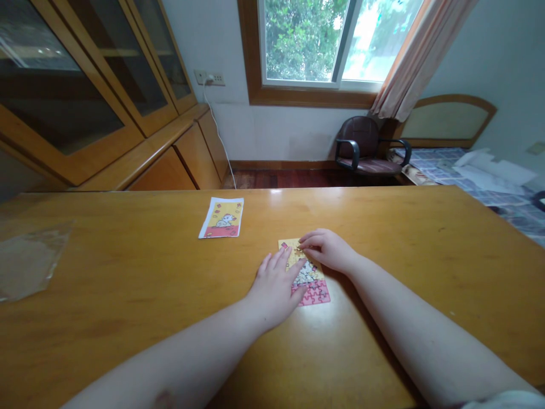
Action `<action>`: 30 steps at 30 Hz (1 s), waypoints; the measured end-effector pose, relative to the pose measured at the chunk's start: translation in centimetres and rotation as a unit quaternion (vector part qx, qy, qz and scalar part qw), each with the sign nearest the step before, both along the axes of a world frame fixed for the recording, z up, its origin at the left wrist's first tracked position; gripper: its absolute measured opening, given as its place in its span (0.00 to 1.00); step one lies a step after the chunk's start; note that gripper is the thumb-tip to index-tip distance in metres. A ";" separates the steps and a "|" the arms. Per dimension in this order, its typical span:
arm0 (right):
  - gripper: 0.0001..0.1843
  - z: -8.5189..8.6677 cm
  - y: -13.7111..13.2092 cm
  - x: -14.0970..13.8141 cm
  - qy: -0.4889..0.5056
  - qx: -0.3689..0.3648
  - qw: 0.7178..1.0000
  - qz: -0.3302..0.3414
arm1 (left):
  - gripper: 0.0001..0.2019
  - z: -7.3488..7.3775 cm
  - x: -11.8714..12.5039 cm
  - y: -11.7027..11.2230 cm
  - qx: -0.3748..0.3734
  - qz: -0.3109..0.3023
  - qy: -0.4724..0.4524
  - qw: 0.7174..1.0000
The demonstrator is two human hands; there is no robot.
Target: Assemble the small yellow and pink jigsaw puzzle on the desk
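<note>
A small jigsaw puzzle (314,292), yellow at the top, white in the middle and pink below, lies on the wooden table in front of me. My left hand (276,287) rests flat on its left side with the fingers spread, covering part of it. At the puzzle's upper right edge, my right hand (326,249) has its thumb and fingers drawn together on a small yellowish puzzle piece (299,247). Most of that piece is hidden by the fingertips. Farther back on the left lies a picture card (222,218) showing a white animal on yellow and red.
A clear plastic bag (32,264) lies on the table's (128,272) left side. Beyond the far edge stand a wooden cabinet (114,156), a dark office chair (361,145) and a bed (481,170). A white cable (219,130) hangs from a wall socket.
</note>
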State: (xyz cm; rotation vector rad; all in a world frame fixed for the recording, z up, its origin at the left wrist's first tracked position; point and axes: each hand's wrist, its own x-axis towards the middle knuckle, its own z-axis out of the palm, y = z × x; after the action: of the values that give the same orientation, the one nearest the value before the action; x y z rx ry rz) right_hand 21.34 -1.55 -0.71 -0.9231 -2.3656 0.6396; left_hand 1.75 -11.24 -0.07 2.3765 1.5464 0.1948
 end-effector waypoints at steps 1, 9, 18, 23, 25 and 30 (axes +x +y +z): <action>0.07 -0.1 0.0 -0.1 -0.004 0.007 1.000 0.008 | 0.28 0.0 0.0 0.0 0.000 0.000 -0.001 1.000; 0.06 -0.4 -0.3 -0.6 -0.012 0.036 0.999 0.029 | 0.27 -0.1 0.0 -0.1 0.002 -0.001 -0.004 1.000; 0.08 0.2 -0.8 -0.8 -0.028 0.056 0.997 0.037 | 0.27 0.0 0.1 -0.1 0.008 -0.001 -0.002 1.000; 0.10 0.9 -1.0 -0.6 -0.030 0.073 0.997 0.008 | 0.27 -0.1 0.1 0.0 0.007 -0.002 -0.003 1.000; 0.11 1.1 -1.1 -0.6 -0.040 0.070 0.997 0.005 | 0.27 -0.1 0.0 0.0 0.007 -0.004 -0.002 1.000; 0.11 1.0 -1.1 -0.6 -0.046 0.066 0.997 0.000 | 0.27 0.0 0.0 -0.1 0.002 -0.004 -0.002 1.000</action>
State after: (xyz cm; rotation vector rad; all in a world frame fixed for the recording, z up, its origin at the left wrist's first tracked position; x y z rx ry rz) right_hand 20.72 -2.61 0.26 -0.9116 -2.4555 0.4445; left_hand 1.74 -11.32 -0.11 2.3846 1.5353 0.2004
